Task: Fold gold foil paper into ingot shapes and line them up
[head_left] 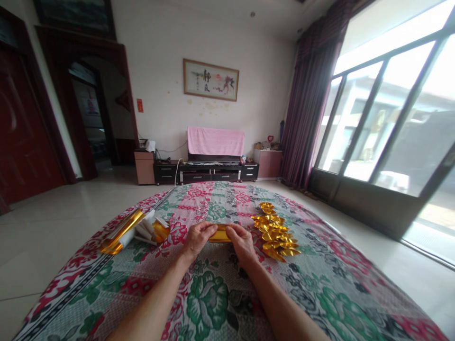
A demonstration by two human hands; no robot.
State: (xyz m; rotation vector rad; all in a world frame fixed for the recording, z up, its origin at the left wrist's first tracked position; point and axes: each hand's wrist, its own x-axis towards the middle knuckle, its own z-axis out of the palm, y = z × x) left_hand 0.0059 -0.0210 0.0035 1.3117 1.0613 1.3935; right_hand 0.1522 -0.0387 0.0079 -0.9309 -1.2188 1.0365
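Between my two hands is a small rectangle of folded gold foil paper (219, 235), held just over the middle of the cloth-covered table. My left hand (197, 240) pinches its left end, thumb on top. The right end is pinched the same way by my right hand (243, 242). To the right of my right hand lies a pile of folded gold foil pieces (275, 232) with pointed ends, lined up in overlapping rows. On the left sit gold and white foil sheets (124, 231), some of them curled or rolled.
A flowered tablecloth (208, 298) in green, red and grey covers the rounded table. Beyond it stand a low black cabinet (213, 176) and a screen-like shape under a pink cloth (215, 141). Glass doors (384, 128) and a purple curtain (304, 104) are at the right.
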